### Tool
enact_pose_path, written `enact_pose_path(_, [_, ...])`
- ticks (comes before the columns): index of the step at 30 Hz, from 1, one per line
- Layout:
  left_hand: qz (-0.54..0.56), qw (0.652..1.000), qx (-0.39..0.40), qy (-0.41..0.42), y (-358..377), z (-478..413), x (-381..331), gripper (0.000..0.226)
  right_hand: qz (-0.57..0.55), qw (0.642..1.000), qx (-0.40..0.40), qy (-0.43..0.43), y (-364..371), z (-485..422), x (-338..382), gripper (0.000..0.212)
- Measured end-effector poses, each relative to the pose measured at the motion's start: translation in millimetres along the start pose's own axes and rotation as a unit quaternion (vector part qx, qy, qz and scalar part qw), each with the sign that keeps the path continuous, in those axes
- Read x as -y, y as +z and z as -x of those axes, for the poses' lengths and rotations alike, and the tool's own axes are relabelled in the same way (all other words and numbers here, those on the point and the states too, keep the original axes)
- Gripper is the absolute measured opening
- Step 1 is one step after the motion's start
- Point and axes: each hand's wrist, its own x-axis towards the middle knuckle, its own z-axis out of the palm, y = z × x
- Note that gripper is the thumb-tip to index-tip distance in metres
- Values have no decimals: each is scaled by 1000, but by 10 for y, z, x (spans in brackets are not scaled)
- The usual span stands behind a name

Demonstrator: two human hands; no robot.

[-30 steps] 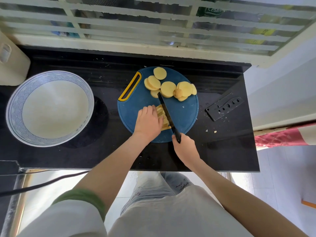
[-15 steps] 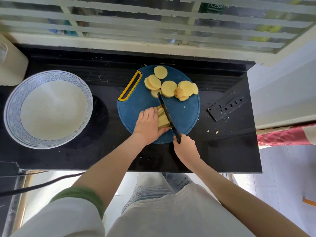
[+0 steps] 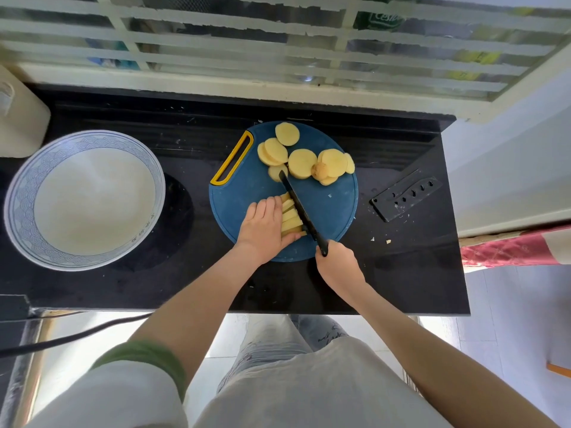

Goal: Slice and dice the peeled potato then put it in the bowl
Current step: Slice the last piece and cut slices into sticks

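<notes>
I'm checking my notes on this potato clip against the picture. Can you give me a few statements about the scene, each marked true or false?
1. The bowl already holds potato pieces. False: it is empty.
2. The right hand holds the knife. True.
3. The left hand steadies the strips on the board. True.
4. All the slices have been cut into strips. False: several round slices lie uncut at the board's far side.
5. The knife sheath lies on the board. False: it lies on the counter, right of the board.
</notes>
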Motion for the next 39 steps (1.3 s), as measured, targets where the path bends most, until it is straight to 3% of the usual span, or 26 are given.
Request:
enact_pose_path(4, [-4,1000,-27,-5,25,-3,2,93,26,1000,-4,-9,-98,67,-151,20])
enact_pose_path(11, [25,999,-19,-16,-14,25,-31,91,-73,996,-33,-28,-97,127,23,19])
enact_pose_path(23, [85,995,-20,44,-51,36,70,89,-86,993,-60,-53,-270,59,144,19])
enact_pose_path(29, [211,977,-25,-17,-239,-179,248,49,-48,993,-80,-70,-476,-89,159,26])
enact_pose_path(33, [170,985,-6,-4,-350,-395,323,39,-52,994,-65,-65,-522,-160,181,24])
enact_pose_path(39, [106,993,-10,41,-374,-586,334,51,-42,996,-39,-68,-532,-234,143,25])
